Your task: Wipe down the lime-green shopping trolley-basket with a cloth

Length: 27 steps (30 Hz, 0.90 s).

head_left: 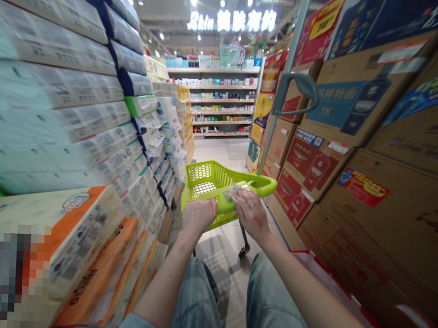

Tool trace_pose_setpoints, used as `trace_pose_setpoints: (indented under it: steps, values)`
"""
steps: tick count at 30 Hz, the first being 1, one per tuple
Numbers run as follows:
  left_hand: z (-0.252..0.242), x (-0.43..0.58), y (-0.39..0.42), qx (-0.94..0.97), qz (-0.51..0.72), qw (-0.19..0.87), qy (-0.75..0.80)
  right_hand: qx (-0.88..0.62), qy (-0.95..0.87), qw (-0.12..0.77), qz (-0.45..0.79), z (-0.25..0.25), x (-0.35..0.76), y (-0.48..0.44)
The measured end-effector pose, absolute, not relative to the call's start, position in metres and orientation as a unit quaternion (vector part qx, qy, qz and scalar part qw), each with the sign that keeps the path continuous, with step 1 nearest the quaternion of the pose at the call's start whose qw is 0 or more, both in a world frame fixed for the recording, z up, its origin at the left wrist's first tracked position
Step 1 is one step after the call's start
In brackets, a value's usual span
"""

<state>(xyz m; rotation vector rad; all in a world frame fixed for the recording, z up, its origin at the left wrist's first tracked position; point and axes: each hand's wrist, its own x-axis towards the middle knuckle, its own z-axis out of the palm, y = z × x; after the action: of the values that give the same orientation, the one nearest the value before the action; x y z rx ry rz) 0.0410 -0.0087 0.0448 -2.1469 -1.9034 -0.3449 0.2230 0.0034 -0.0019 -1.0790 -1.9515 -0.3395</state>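
Observation:
A lime-green shopping cart (219, 167) with a latticed basket stands right in front of me. My left hand (199, 214) is wrapped round its near rim. On the right part of that rim, my right hand (251, 211) presses a crumpled whitish wipe (235, 193) against the green plastic, fingers bent over it. A grey pole with a loop handle (298, 92) rises at the cart's right side. One black caster wheel (243, 251) shows below the basket.
Tall stacks of packaged tissues (88, 81) line the left side, with orange packs (101, 270) nearest. Cardboard cartons (351, 121) are piled along the right. Tiled floor (223, 152) runs between them to shelves of small goods (222, 100) under a lit sign.

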Motion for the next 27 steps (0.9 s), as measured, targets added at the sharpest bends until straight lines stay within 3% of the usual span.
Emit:
trace_pose_setpoints:
  steps: [6, 14, 21, 27]
  values:
    - [0.047, 0.033, -0.008, -0.740, -0.112, 0.120, -0.652, -0.487, -0.757, 0.413, -0.137, 0.008, 0.260, 0.028]
    - [0.047, 0.030, -0.008, -0.744, -0.100, 0.121, -0.650, -0.614, -0.736, 0.267, -0.098, 0.048, 0.234, 0.036]
    - [0.047, 0.029, -0.009, -0.732, -0.115, 0.117, -0.662, -0.549, -0.796, 0.251, 0.036, 0.051, 0.236, 0.077]
    - [0.041, 0.032, -0.008, -0.688, -0.140, 0.141, -0.698, -0.485, -0.828, 0.275, -0.047, 0.048, 0.224, 0.056]
